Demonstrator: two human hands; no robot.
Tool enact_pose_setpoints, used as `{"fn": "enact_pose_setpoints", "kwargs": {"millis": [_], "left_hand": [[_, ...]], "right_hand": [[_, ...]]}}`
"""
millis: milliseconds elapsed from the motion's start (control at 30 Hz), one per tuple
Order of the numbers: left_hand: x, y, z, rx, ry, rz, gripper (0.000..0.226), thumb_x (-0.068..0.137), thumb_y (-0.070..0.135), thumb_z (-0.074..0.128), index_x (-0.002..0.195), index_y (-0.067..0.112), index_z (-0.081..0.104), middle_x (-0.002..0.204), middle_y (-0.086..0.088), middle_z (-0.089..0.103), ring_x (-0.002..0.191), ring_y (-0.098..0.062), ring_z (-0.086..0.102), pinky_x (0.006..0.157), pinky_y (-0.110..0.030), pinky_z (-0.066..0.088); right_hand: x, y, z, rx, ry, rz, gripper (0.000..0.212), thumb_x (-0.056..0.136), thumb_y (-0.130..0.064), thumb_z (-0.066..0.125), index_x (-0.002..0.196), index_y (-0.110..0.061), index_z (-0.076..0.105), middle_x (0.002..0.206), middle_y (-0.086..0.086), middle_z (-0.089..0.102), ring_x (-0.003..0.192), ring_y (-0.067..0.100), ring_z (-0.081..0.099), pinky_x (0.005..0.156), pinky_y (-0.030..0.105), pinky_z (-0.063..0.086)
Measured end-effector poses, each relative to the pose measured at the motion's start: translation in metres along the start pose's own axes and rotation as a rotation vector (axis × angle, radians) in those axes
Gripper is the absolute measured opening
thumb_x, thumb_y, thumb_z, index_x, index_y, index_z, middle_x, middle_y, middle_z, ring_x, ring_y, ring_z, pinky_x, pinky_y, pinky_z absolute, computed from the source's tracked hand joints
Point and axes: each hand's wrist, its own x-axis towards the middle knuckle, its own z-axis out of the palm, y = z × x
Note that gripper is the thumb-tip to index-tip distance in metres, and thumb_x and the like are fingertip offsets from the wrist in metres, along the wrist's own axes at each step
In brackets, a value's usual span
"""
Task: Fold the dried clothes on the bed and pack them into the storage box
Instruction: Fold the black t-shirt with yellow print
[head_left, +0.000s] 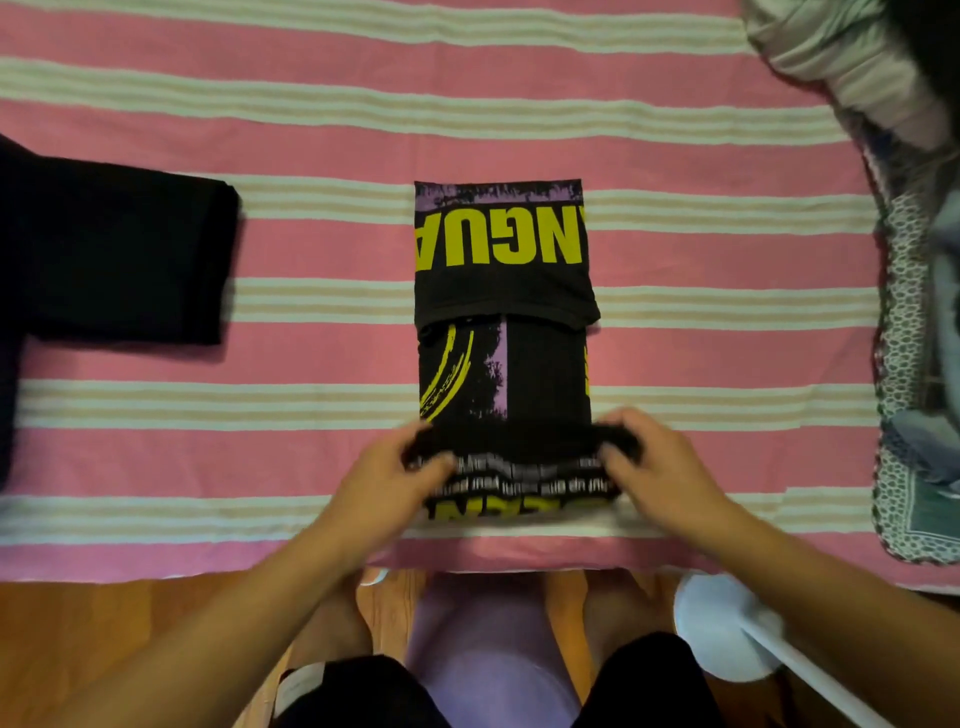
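The black printed T-shirt (504, 291) lies in the middle of the bed (311, 156), on the pink striped sheet, already folded into a narrow long strip with its far end turned back over itself. The person holds the near end of this strip with both hands. The left hand (387, 470) pinches the left corner, the fingers curled over the edge, and the right hand (652, 457) pinches the right corner in the same way, so each grip is closed on the cloth and not on anything else. The near end looks a little raised and rolled toward the far side, so I judge that the step in hand is to bring this end over the middle part. To do it well, both corners should travel together and at the same height, so that the new fold line stays straight across the strip and the side edges stay one on the other. After laying it down, it would help to press flat along the fold, because the thick layers may spring open. Another dark garment (119, 254), folded, lies well apart on the left side of the bed, and a pile of other fabric (852, 57) sits at the far right corner. The storage box I cannot identify in this view.
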Motion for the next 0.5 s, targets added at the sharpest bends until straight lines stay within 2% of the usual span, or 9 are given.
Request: {"fn": "enact_pose_setpoints", "kwargs": {"millis": [100, 167, 233, 300, 367, 500], "left_hand": [[0.052, 0.016, -0.001, -0.219, 0.098, -0.183, 0.033, 0.097, 0.018, 0.067, 0.129, 0.021, 0.056, 0.1, -0.002, 0.071, 0.094, -0.014, 0.07, 0.084, -0.033, 0.054], [0.07, 0.012, 0.003, -0.208, 0.18, -0.23, 0.031, 0.097, 0.013, 0.066, 0.125, 0.017, 0.055, 0.087, 0.0, 0.065, 0.085, -0.016, 0.067, 0.074, -0.035, 0.052], [0.076, 0.008, 0.009, -0.17, 0.273, -0.223, 0.022, 0.096, 0.008, 0.066, 0.114, 0.016, 0.055, 0.078, 0.002, 0.06, 0.079, -0.018, 0.065, 0.065, -0.032, 0.048], [0.075, 0.009, 0.013, -0.156, 0.378, -0.199, 0.018, 0.096, 0.005, 0.063, 0.106, 0.016, 0.054, 0.071, 0.004, 0.057, 0.07, -0.014, 0.061, 0.059, -0.026, 0.044], [0.069, 0.009, 0.015, -0.131, 0.443, -0.182, 0.018, 0.097, 0.005, 0.062, 0.107, 0.016, 0.052, 0.072, 0.004, 0.057, 0.065, -0.01, 0.06, 0.056, -0.023, 0.044], [0.062, 0.01, 0.013, 0.109, 0.468, -0.049, 0.023, 0.098, 0.01, 0.061, 0.116, 0.019, 0.048, 0.09, 0.005, 0.063, 0.083, -0.014, 0.064, 0.07, -0.027, 0.051]], "right_hand": [[0.066, -0.002, 0.001, 0.203, 0.042, 0.182, 0.024, 0.095, -0.006, 0.063, 0.113, -0.022, 0.059, 0.095, -0.008, 0.066, 0.086, 0.005, 0.064, 0.072, 0.021, 0.048], [0.096, 0.006, 0.01, 0.244, 0.09, 0.273, 0.022, 0.094, -0.012, 0.067, 0.112, -0.021, 0.062, 0.1, 0.002, 0.068, 0.095, 0.019, 0.067, 0.083, 0.028, 0.052], [0.107, 0.015, 0.018, 0.222, 0.165, 0.324, 0.015, 0.092, -0.015, 0.069, 0.105, -0.022, 0.064, 0.105, 0.006, 0.069, 0.102, 0.025, 0.066, 0.091, 0.034, 0.052], [0.107, 0.014, 0.021, 0.221, 0.242, 0.301, 0.012, 0.093, -0.015, 0.069, 0.104, -0.02, 0.066, 0.105, 0.002, 0.07, 0.1, 0.021, 0.066, 0.093, 0.039, 0.054], [0.102, 0.011, 0.024, 0.216, 0.288, 0.256, 0.013, 0.093, -0.016, 0.068, 0.106, -0.021, 0.067, 0.104, -0.001, 0.069, 0.098, 0.017, 0.064, 0.092, 0.039, 0.054], [0.095, 0.003, 0.027, 0.103, 0.375, 0.159, 0.026, 0.093, -0.019, 0.069, 0.118, -0.021, 0.063, 0.108, -0.001, 0.065, 0.094, 0.012, 0.063, 0.087, 0.033, 0.055]]}}
